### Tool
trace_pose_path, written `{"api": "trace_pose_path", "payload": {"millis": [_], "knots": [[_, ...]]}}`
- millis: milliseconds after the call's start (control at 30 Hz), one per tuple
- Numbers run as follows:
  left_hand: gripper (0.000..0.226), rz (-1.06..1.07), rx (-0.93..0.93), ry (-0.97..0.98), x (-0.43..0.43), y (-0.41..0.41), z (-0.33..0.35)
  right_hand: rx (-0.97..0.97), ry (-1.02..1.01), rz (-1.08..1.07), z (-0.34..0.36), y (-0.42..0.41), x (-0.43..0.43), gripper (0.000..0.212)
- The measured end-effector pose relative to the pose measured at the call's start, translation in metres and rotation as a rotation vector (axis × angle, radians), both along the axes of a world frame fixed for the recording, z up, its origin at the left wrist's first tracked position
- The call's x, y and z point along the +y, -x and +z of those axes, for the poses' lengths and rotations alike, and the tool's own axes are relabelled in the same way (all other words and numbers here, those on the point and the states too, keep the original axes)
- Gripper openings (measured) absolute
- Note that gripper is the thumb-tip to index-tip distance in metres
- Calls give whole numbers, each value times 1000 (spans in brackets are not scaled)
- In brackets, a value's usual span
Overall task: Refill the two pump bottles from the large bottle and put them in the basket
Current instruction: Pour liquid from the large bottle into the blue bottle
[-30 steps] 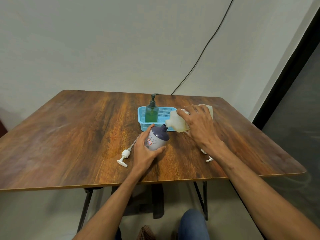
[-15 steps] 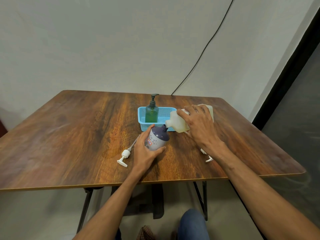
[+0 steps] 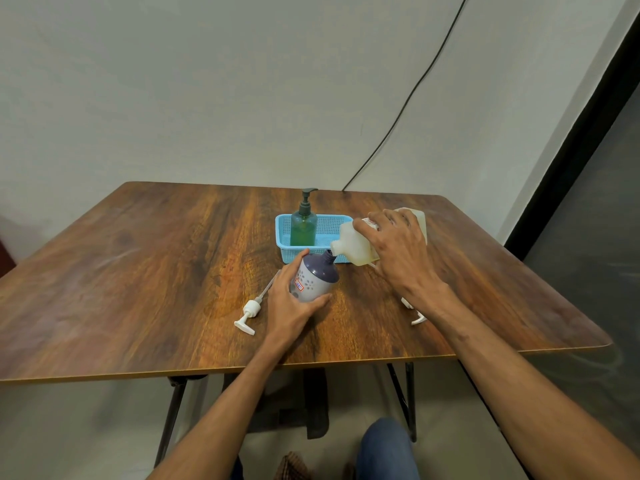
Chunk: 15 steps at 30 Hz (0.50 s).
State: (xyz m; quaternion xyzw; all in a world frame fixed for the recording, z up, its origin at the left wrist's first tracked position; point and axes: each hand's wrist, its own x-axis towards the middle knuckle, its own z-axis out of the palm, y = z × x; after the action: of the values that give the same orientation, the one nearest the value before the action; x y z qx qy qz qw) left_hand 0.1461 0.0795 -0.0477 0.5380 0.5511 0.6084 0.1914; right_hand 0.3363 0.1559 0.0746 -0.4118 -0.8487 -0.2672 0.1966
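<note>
Purple bottle (image 3: 313,277): grey body with pale print, purple shoulder, red-edged sticker, neck uncapped. It leans to the right just in front of the basket (image 3: 330,225).
Left hand (image 3: 289,306): fingers and thumb curl round the purple bottle's body.
Large bottle (image 3: 356,245): translucent and yellowish, tipped over, spout at the purple bottle's mouth, in front of the basket's right end.
Right hand (image 3: 398,251): wrapped over the large bottle, gripping it.
Basket: blue mesh. A green pump bottle (image 3: 303,226) stands upright in its left end with its pump on.
Pump head (image 3: 251,311): white with a long tube, lying on the table (image 3: 138,271) front-left of the basket, beside the left hand.
White piece (image 3: 415,317): front-right of the basket, mostly hidden by the right wrist.
</note>
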Motion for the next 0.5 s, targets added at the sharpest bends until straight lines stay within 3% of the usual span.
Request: {"api": "trace_pose_path", "payload": {"millis": [500], "knots": [[93, 8, 15, 9, 1, 0, -2, -13, -2, -9, 1, 2, -2, 75]]}}
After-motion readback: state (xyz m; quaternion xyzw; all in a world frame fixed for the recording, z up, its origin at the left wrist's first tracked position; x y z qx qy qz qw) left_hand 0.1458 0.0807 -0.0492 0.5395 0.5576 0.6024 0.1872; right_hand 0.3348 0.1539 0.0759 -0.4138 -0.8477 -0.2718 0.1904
